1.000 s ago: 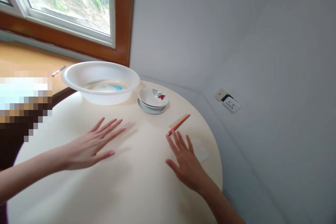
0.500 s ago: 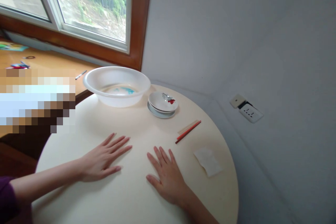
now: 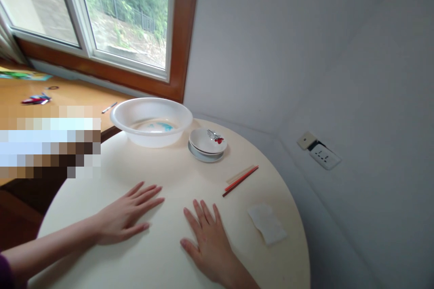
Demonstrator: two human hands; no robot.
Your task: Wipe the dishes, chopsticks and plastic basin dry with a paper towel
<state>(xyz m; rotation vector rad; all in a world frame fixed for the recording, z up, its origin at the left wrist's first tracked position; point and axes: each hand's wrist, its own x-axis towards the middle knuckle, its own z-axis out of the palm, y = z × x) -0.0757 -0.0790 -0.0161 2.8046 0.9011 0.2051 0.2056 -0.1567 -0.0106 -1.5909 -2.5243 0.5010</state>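
My left hand (image 3: 127, 215) lies flat on the round white table (image 3: 135, 264), palm down with fingers spread. Also flat on the tabletop is my right hand (image 3: 209, 240), its fingers apart and holding nothing. Beyond the left hand stands a translucent white plastic basin (image 3: 152, 139) with something blue at its bottom. Stacked dishes (image 3: 205, 141) sit to the right of the basin, the top one with a red floral print. Several chopsticks (image 3: 241, 180), in red, dark and pale colours, lie beyond my right hand. A white tissue (image 3: 267, 223) rests to that hand's right.
A wooden desk (image 3: 77, 95) under the window (image 3: 125, 18) adjoins the table at left, with a pen (image 3: 109, 107) and small items on it. A blurred-out patch covers part of the left side. On the right wall is a socket (image 3: 324, 155).
The camera view has shifted slightly, so everything appears a little lower. Both hands stay flat on the table, and the dishes, basin, chopsticks and tissue keep their places.
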